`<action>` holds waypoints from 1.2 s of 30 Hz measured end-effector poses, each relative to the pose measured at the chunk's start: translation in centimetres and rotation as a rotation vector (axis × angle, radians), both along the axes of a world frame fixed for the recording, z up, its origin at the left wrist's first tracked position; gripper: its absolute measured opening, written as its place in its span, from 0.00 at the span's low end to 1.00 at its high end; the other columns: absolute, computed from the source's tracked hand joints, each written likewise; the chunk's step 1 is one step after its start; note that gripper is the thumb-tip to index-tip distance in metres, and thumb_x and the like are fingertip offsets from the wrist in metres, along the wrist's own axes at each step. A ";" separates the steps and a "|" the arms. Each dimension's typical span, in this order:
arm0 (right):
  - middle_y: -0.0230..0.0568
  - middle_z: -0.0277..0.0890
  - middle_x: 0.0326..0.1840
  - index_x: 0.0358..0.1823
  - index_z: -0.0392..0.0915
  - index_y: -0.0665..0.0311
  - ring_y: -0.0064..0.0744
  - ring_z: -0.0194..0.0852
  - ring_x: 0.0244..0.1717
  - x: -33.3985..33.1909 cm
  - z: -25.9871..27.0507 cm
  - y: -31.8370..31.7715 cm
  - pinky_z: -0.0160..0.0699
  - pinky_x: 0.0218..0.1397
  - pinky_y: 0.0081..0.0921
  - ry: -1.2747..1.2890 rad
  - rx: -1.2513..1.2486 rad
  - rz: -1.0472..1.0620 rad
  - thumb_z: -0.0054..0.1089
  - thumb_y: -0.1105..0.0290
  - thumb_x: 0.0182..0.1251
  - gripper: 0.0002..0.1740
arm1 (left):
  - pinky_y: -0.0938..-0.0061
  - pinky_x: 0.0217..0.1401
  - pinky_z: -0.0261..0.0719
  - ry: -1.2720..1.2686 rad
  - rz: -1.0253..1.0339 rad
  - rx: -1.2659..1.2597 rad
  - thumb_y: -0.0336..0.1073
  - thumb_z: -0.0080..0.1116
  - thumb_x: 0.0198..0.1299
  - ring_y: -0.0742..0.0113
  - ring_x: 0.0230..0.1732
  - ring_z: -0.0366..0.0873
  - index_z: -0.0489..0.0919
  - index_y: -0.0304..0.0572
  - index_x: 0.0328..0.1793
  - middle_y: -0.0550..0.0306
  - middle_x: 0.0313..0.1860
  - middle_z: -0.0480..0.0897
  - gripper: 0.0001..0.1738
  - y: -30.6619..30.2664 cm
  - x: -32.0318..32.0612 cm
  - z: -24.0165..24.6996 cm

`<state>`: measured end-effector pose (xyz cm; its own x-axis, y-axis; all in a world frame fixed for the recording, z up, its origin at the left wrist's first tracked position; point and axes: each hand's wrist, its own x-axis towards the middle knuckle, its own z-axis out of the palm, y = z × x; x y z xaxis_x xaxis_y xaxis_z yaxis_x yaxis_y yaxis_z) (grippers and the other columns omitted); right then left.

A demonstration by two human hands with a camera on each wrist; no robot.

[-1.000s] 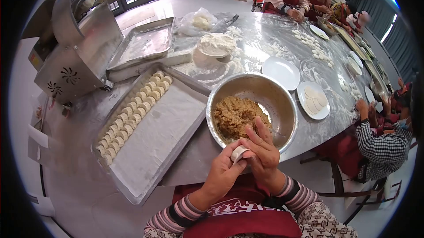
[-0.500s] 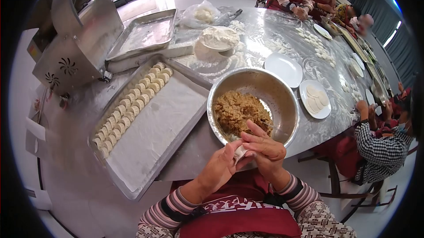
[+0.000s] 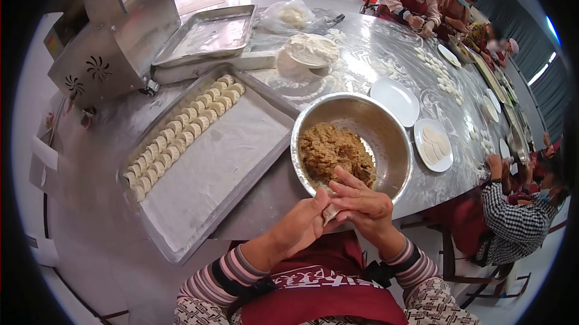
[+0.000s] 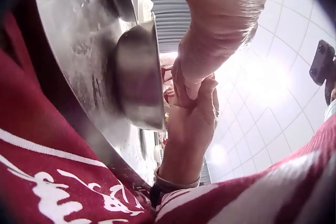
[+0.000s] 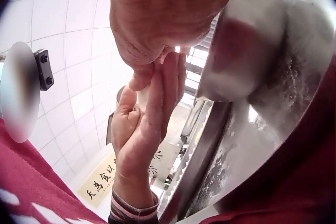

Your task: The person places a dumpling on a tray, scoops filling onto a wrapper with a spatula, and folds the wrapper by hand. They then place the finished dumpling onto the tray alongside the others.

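Observation:
Close in front of the apron, a pale dumpling (image 3: 330, 213) is pinched between both hands, mostly hidden by the fingers. My left hand (image 3: 297, 223) holds it from the left, thumb raised along its upper side. From the other side my right hand (image 3: 366, 209) presses on it, fingers lying across toward the left hand. Just beyond the hands stands a steel bowl (image 3: 395, 138) with brown minced filling (image 3: 333, 151). In the right wrist view the left hand (image 5: 139, 129) meets the right hand (image 5: 163, 24), the dumpling nearly out of sight.
A lined tray (image 3: 223, 168) on the left carries two rows of crescent dumplings (image 3: 181, 135). Right of the bowl are a bare white plate (image 3: 395, 101) and a plate of round wrappers (image 3: 445, 163). Behind stand a flour heap (image 3: 312, 49) and a metal machine (image 3: 99, 53). Other people work at right.
The right hand's raised fingers have lowered across the dumpling, covering more of it. Both hands stay together at the bowl's near rim. The head view has shifted slightly.

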<state>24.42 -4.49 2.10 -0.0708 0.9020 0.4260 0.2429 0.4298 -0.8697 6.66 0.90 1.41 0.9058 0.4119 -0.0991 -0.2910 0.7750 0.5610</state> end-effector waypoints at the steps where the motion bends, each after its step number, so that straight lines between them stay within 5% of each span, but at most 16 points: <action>1: 0.44 0.78 0.57 0.42 0.86 0.60 0.51 0.61 0.71 0.0 0.5 0.1 0.56 0.73 0.43 -0.003 -0.003 0.006 0.69 0.77 0.50 0.15 | 0.70 0.67 0.67 -0.003 0.006 -0.003 0.58 0.32 0.73 0.69 0.62 0.69 0.63 0.36 0.68 0.56 0.59 0.71 0.33 0.1 0.0 0.0; 7: 0.43 0.78 0.58 0.39 0.86 0.61 0.53 0.60 0.71 0.6 1.5 1.0 0.57 0.72 0.45 -0.280 0.069 0.155 0.67 0.77 0.50 0.12 | 0.72 0.58 0.69 -0.015 -0.023 0.001 0.59 0.32 0.72 0.72 0.49 0.69 0.64 0.36 0.67 0.61 0.48 0.71 0.34 0.3 0.1 0.8; 16: 0.43 0.77 0.59 0.36 0.85 0.61 0.53 0.55 0.74 0.4 1.5 1.2 0.54 0.73 0.48 -0.186 -0.027 0.213 0.69 0.76 0.49 0.10 | 0.69 0.67 0.67 -0.098 -0.105 -0.004 0.60 0.31 0.72 0.69 0.58 0.69 0.59 0.32 0.70 0.55 0.57 0.72 0.37 0.9 -0.1 -0.8; 24: 0.40 0.75 0.61 0.35 0.85 0.61 0.56 0.50 0.75 0.2 2.4 2.1 0.51 0.74 0.50 -0.423 0.060 0.301 0.71 0.73 0.46 0.11 | 0.66 0.72 0.64 -0.024 -0.143 -0.006 0.62 0.32 0.69 0.62 0.69 0.64 0.53 0.31 0.74 0.45 0.69 0.64 0.42 1.1 -0.2 -0.2; 31: 0.40 0.74 0.63 0.33 0.85 0.61 0.56 0.48 0.76 0.1 1.4 2.1 0.49 0.74 0.51 -0.324 0.035 0.281 0.72 0.70 0.45 0.11 | 0.65 0.72 0.64 -0.074 -0.142 -0.086 0.63 0.32 0.69 0.61 0.68 0.64 0.52 0.32 0.74 0.45 0.69 0.64 0.42 1.5 -0.3 0.1; 36: 0.38 0.68 0.68 0.33 0.84 0.58 0.56 0.46 0.77 -0.3 3.3 2.2 0.45 0.75 0.52 -0.589 0.103 0.302 0.72 0.68 0.45 0.11 | 0.64 0.70 0.68 -0.048 -0.151 -0.174 0.63 0.35 0.69 0.60 0.68 0.66 0.54 0.36 0.74 0.45 0.69 0.64 0.41 1.4 -0.2 1.3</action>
